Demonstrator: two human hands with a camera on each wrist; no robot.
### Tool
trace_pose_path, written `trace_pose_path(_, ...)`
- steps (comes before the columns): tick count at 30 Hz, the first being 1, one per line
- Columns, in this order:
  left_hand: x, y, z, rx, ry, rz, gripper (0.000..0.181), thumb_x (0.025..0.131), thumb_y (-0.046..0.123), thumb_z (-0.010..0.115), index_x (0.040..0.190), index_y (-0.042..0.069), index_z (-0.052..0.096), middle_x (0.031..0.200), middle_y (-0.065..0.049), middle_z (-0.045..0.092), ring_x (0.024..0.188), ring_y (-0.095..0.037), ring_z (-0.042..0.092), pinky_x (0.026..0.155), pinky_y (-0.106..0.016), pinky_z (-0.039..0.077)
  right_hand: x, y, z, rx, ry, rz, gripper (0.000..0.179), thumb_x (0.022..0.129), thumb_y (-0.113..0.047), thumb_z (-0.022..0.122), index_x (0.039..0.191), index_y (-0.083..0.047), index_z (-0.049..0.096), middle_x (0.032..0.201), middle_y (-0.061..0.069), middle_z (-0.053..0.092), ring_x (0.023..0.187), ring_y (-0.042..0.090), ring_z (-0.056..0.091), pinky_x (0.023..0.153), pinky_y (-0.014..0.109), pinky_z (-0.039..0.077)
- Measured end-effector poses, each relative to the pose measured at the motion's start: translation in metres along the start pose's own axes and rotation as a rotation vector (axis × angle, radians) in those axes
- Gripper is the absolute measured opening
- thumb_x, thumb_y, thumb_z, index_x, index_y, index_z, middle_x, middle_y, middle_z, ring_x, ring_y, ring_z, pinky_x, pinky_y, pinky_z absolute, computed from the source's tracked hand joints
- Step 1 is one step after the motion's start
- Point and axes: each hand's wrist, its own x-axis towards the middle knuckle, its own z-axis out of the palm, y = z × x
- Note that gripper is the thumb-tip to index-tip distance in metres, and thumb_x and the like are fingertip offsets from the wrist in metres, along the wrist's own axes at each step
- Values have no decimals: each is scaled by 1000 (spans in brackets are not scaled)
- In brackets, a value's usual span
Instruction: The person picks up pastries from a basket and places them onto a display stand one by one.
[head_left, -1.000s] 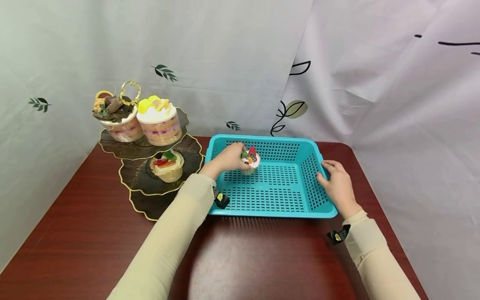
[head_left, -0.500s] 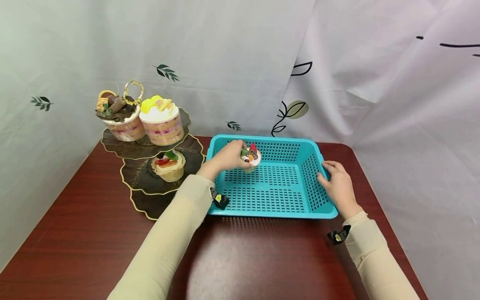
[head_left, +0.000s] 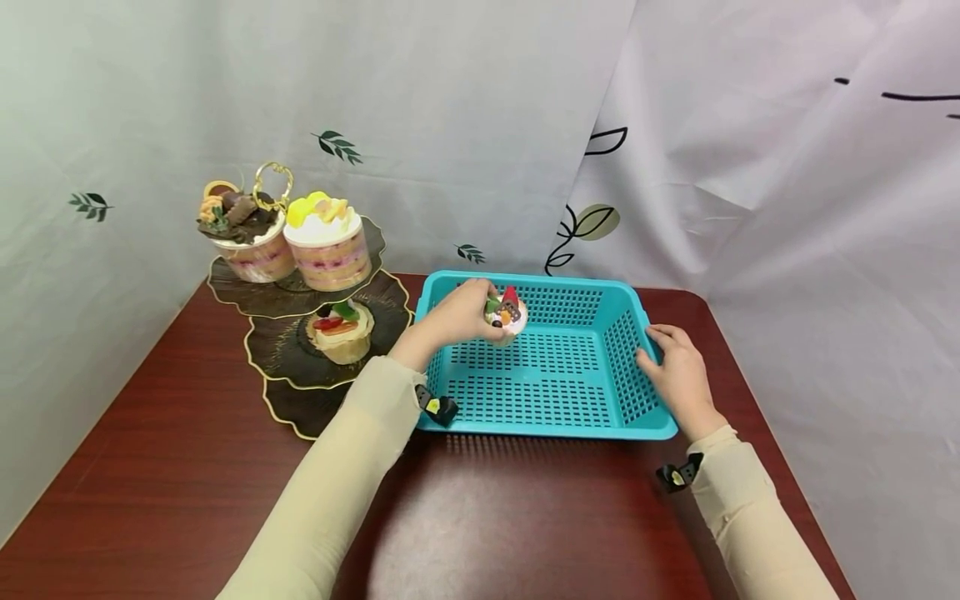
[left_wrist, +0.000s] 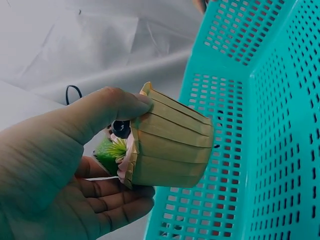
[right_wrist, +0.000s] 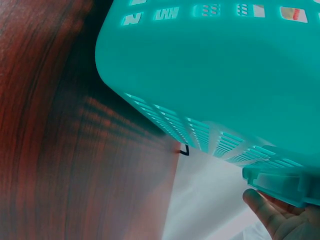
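In the head view my left hand [head_left: 467,315] pinches a cupcake [head_left: 510,321] over the left part of a turquoise basket [head_left: 525,431]. White cream, a red piece, green and small dark bits top the cupcake. The left wrist view shows the thumb on the rim of its pleated tan cup [left_wrist: 172,145], fingers at the far side, and the cup tilted sideways to that camera. My right hand [head_left: 678,371] grips the basket's right rim, thumb over the inner side. In the right wrist view, fingers [right_wrist: 260,205] lie under the basket's rim [right_wrist: 285,182].
Left of the basket stands a dark tiered stand with wavy gold edges [head_left: 255,354]. Its top tier bears a chocolate-topped cake cup [head_left: 251,233] and a yellow-fruit cake cup [head_left: 326,242]; a fruit cupcake [head_left: 341,333] sits below. Patterned white cloth [head_left: 450,125] hangs behind the table [head_left: 480,517].
My left hand has moved slightly right and up with the cupcake. The right hand stays at the basket rim. The head view has shifted a little.
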Motion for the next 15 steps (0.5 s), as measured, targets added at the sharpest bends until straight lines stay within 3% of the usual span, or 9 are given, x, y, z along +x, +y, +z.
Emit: trace_pose_path(15, -26, 12, -11, 15, 28, 70, 63, 78, 33, 77, 125, 0, 51, 112, -12, 56, 95, -21, 51, 76, -31, 49, -1, 0, 0, -4, 3, 0, 45, 91, -11, 61, 129, 11, 53, 131, 27, 49, 113, 43, 54, 92, 58, 47)
